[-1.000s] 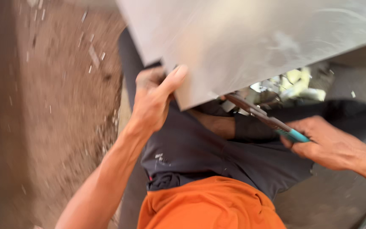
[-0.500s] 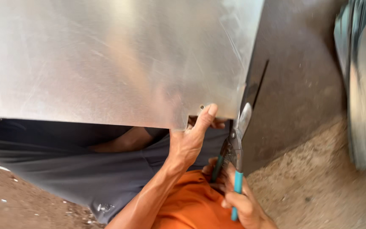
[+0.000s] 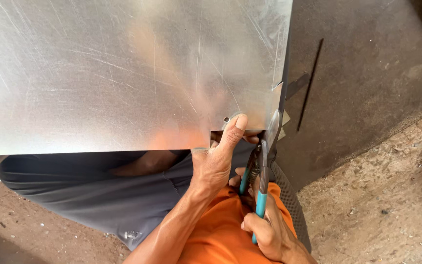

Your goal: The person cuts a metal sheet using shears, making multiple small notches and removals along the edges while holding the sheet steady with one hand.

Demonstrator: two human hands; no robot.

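Note:
A large shiny metal sheet (image 3: 123, 68) fills the upper left of the head view, resting over my lap. My left hand (image 3: 216, 159) grips its near edge beside a notched corner, thumb pressed on top next to a small hole. My right hand (image 3: 264, 232) is closed on the teal handles of tin snips (image 3: 260, 181). The snips' jaws bite the sheet's folded right edge near the lower corner.
I sit in grey trousers (image 3: 89, 190) and an orange shirt (image 3: 221, 239). A dark flat slab (image 3: 367, 83) lies to the right of the sheet. Sandy, gritty ground (image 3: 391, 205) spreads at lower right and lower left.
The view has swung and closed in on the sheet's corner. My left hand shifted its grip to the notch, and the snips rose to the sheet's right edge.

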